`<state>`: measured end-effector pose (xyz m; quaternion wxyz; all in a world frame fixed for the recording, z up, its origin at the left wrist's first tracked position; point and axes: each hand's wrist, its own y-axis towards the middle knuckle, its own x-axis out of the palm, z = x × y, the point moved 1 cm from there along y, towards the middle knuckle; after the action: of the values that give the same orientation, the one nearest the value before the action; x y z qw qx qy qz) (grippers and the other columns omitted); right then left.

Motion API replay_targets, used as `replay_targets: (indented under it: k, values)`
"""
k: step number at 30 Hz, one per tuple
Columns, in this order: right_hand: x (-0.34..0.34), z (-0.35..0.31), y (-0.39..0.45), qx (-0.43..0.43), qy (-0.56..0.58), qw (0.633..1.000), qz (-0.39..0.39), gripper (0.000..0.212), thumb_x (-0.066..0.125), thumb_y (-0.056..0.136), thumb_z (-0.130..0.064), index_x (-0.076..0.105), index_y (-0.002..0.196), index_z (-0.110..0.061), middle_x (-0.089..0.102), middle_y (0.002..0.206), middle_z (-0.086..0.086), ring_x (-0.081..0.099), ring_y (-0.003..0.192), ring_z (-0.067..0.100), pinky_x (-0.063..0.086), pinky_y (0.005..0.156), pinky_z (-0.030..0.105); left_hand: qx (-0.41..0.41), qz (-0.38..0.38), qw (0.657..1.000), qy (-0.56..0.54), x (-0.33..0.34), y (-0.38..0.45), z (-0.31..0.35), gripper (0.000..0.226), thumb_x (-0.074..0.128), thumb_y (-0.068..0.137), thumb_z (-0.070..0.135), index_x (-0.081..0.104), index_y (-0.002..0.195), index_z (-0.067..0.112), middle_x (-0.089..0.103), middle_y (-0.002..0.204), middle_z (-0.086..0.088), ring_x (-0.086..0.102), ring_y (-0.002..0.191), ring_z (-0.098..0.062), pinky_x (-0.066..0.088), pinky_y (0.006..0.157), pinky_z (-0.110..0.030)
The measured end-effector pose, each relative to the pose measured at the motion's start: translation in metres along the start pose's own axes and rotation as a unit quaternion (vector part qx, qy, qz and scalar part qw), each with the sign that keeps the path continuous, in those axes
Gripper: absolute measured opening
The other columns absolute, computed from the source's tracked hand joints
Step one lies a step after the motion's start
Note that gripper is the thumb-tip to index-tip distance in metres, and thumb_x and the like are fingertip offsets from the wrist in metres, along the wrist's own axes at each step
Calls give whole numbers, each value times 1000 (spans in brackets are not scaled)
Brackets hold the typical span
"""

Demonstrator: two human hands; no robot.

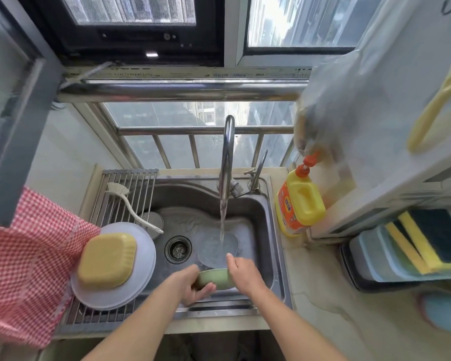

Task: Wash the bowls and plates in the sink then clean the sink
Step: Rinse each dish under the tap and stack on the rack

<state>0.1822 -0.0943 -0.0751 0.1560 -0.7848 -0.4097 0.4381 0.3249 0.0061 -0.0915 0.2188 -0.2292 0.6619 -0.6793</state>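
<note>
On the rack [130, 183] left of the sink [261, 204] sit one white plate [141, 272], one yellow bowl [107, 259] upside down on it, and one brush [130, 204]. One pale green bowl [215, 278], tilted on edge, is held over the basin's near side: the left hand [193, 285] grips its rim, the right hand [244, 272] rests on it, fingers straight. The tap [227, 157] runs onto one clear plate [216, 252] just behind. One yellow bottle [300, 201] stands right.
</note>
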Motion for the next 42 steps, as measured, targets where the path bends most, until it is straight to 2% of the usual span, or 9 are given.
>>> replay_targets:
  k: [8, 13, 16, 19, 22, 29, 32, 37, 42]
  values:
    - [16, -6, -7, 32, 13, 999, 1, 65, 26, 108, -47, 72, 109, -1, 69, 118, 24, 60, 116, 38, 43, 98, 43, 4, -9, 1000, -5, -13, 5, -5, 43, 35, 96, 24, 63, 93, -9, 62, 69, -21, 61, 41, -28, 49, 32, -25]
    - [29, -15, -27, -38, -10, 999, -10, 34, 45, 98, -25, 50, 65, -20, 54, 74, 3, 52, 76, 23, 44, 80, 50, 114, 42, 993, -2, -17, -14, -17, 30, 38, 94, 11, 63, 108, 4, 71, 90, -18, 71, 72, -30, 58, 49, -32]
    - [47, -20, -39, -77, -28, 996, 34, 5, 52, 92, -14, 56, 90, -18, 46, 111, -4, 52, 101, 14, 47, 93, 35, 254, 87, 960, 79, -47, 36, -22, 56, 32, 74, 5, 57, 122, 19, 73, 102, -10, 73, 91, -28, 63, 70, -45]
    - [57, -44, -45, -70, -16, 990, 120, 39, 52, 87, -2, 49, 124, -13, 21, 151, 0, 40, 131, 21, 44, 103, 33, 317, 103, 938, 99, -56, -13, -25, 47, 37, 80, 2, 54, 119, 23, 69, 106, -8, 70, 92, -23, 62, 65, -35]
    - [54, -94, -47, -53, 52, 983, 167, 54, 48, 88, 3, 37, 140, -6, 8, 161, 10, 23, 146, 30, 31, 115, 39, 394, 171, 898, 97, -65, -77, -19, 38, 43, 85, 8, 53, 112, 34, 67, 105, -1, 66, 93, -17, 59, 74, -34]
    - [60, -186, -15, 34, 125, 984, 120, 41, 52, 92, -13, 53, 133, -6, 49, 138, 15, 49, 126, 34, 40, 102, 35, 430, 314, 846, 24, -133, -118, 10, 54, 41, 90, -4, 43, 137, 24, 64, 101, -15, 64, 90, -34, 45, 70, -35]
    - [62, -196, 7, 49, 108, 985, 127, 39, 50, 94, -14, 67, 129, -21, 54, 131, 12, 52, 122, 30, 44, 101, 32, 473, 269, 839, 28, -154, -113, 13, 49, 38, 100, 0, 40, 140, 28, 66, 109, -10, 63, 86, -23, 51, 75, -36]
    - [52, -190, 21, -11, 176, 962, 209, 29, 49, 100, -9, 72, 114, -21, 54, 107, 6, 55, 99, 23, 37, 81, 24, 508, 287, 804, 109, -177, -55, 31, 45, 41, 106, 31, 43, 128, 70, 56, 135, -15, 52, 125, -36, 51, 100, -50]
    - [51, -169, 18, -20, 240, 940, 242, 45, 44, 90, 5, 71, 106, -28, 60, 109, -1, 59, 100, 17, 46, 88, 29, 547, 234, 801, 61, -139, -87, 39, 52, 38, 98, 3, 65, 118, 43, 59, 120, -5, 58, 110, -22, 54, 96, -42]
